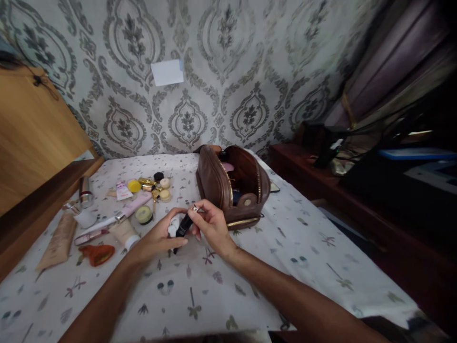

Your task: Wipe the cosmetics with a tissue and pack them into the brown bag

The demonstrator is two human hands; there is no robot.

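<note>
In front of the brown makeup bag [214,183], my two hands are close together over the cloth. My right hand [216,228] pinches the shiny end of a slim black cosmetic tube [184,225], which is tilted. A small white item [173,226], perhaps a bottle or a cap, sits in the curled fingers of my left hand [162,238]. The left thumb lies along the tube's lower end; whether it grips the tube too, I cannot tell. Unzipped and gaping, the bag shows dark contents, mostly in shadow.
Left of my hands lie a beige tube [59,240], an orange item [97,255], a cream tube [123,233], a green-lidded jar [144,215], a pink tube [134,206] and several small pots. A wooden panel [39,109] borders the left; a dark red ledge [303,166] runs along the right.
</note>
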